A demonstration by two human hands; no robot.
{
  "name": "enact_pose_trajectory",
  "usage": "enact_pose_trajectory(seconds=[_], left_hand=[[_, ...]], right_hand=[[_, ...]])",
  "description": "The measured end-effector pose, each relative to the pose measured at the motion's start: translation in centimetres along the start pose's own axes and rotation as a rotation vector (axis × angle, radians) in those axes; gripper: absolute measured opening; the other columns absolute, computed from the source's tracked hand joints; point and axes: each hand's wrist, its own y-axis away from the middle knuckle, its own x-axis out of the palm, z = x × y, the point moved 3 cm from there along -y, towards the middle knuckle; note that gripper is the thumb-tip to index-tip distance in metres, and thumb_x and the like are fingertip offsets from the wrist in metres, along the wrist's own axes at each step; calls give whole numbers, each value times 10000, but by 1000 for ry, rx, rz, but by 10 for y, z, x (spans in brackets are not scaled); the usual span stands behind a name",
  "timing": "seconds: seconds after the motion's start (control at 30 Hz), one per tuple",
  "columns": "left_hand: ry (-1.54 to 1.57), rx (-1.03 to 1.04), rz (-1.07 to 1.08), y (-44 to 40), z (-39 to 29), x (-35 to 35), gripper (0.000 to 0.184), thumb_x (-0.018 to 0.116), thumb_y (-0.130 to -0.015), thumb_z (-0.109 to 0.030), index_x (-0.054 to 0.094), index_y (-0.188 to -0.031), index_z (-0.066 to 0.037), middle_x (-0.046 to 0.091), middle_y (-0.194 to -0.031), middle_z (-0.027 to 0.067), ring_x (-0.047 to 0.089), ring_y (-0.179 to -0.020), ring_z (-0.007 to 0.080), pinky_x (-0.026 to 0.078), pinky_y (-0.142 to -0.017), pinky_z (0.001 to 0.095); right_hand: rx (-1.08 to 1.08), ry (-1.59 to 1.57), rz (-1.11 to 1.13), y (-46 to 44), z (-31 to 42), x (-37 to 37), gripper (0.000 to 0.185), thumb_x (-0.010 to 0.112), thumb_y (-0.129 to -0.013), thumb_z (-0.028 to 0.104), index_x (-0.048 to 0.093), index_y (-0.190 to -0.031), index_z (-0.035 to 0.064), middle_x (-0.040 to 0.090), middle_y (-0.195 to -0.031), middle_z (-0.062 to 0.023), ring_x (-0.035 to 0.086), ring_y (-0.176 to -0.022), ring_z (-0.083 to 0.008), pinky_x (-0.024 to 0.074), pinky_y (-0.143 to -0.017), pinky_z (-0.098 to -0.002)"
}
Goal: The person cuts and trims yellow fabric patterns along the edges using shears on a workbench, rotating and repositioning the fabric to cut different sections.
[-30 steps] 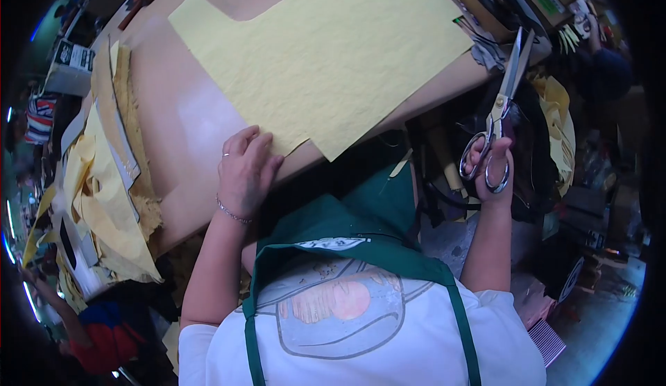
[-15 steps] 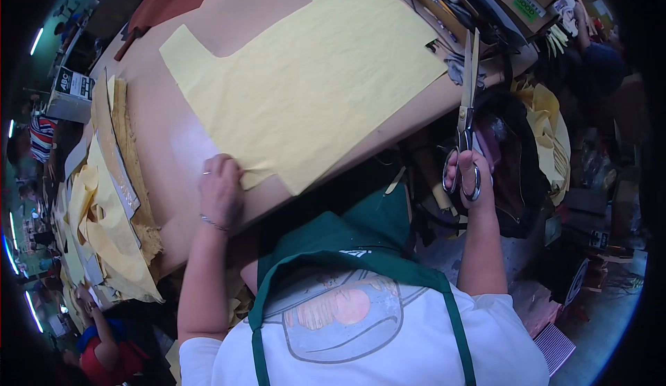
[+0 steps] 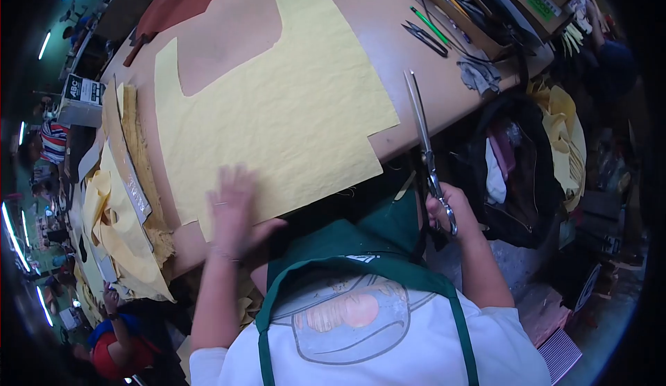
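A pale yellow, flat piece of cloth or soft leather [image 3: 277,122] with a deep cutout on its far side lies across the tan table [image 3: 368,11]. My left hand [image 3: 236,205] is over its near left edge, fingers spread and slightly blurred; I cannot tell whether the palm presses on it. Off the table's near right edge, my right hand [image 3: 451,209] grips the handles of large metal scissors [image 3: 423,126]. Their blades point away from me, almost together, to the right of the yellow piece and apart from it.
At the back right are black thread snips [image 3: 424,39], a green pen [image 3: 430,26], a grey rag [image 3: 479,73] and a tool box [image 3: 451,7]. Reddish-brown material [image 3: 184,4] lies far left. Yellow scraps [image 3: 114,226] hang at the left; a black open bag [image 3: 520,171] is at right.
The yellow piece has turned and shifted left and toward me, and its folded near corner now lies flat. My left hand has opened out over it. The scissors have moved left and lower.
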Motion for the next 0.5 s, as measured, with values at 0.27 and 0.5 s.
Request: enact_pose_trajectory(seconds=[0.27, 0.5], left_hand=[[56, 192, 53, -53, -90, 12, 751, 621, -706, -315, 237, -1334, -169, 151, -1406, 67, 82, -1304, 314, 162, -946, 619], [177, 167, 39, -49, -88, 11, 649, 484, -718, -76, 287, -1320, -218, 198, -1396, 59, 115, -1299, 317, 148, -951, 617]], right_hand=[[56, 85, 83, 20, -7, 7, 578, 624, -644, 594, 481, -709, 37, 481, -566, -1, 498, -467, -79, 416, -445, -226], [192, -49, 226, 61, -30, -5, 485, 637, -702, 496, 486, -760, 38, 514, -605, -16, 525, -518, -91, 426, -472, -232]])
